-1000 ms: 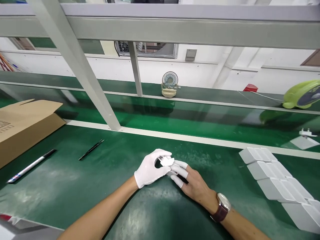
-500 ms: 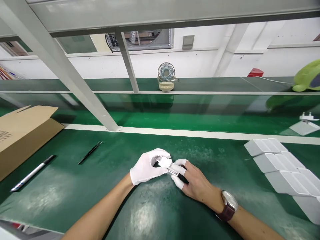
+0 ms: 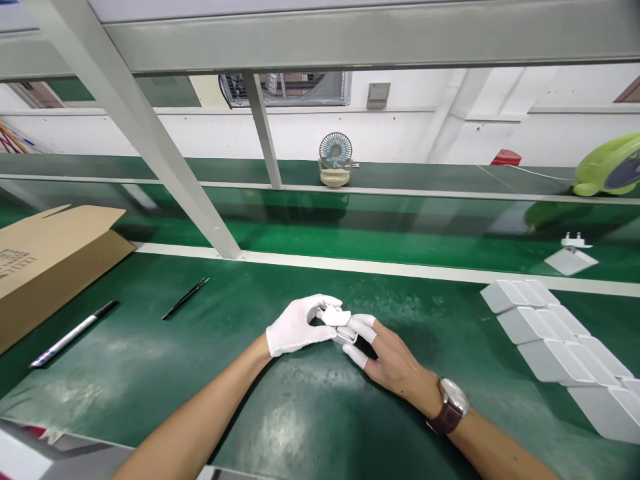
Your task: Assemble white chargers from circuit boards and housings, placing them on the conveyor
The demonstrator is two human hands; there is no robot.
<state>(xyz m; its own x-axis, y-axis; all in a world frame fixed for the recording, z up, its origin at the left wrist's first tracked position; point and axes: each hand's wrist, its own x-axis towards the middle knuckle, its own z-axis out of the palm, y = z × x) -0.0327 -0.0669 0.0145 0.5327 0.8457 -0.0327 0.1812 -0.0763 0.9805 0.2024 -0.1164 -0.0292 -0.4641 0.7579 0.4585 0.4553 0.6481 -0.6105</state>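
White and small, a plastic part (image 3: 334, 317) sits pinched between both hands just above the green rubber-like bench mat (image 3: 125, 373), near the middle of the scene. The left hand (image 3: 296, 327), in a white fabric glove, curls its fingers and thumb closed around the left side of the small white plastic part. The right hand (image 3: 387, 360) is bare apart from white finger cots on its fingertips (image 3: 361, 331), which close on the part's right side; a brown-strapped wristwatch (image 3: 450, 408) sits on that wrist. To the left on the mat lie slim black tweezers (image 3: 185, 298) and, farther left, a black-and-silver marker pen (image 3: 73, 333), with an open brown cardboard box (image 3: 45, 257) at the far left edge. To the right, a row of white rectangular plastic blocks (image 3: 560, 350) lies well apart from the hands. Farther off, on a green ledge, stands a small round desk fan (image 3: 335, 160).
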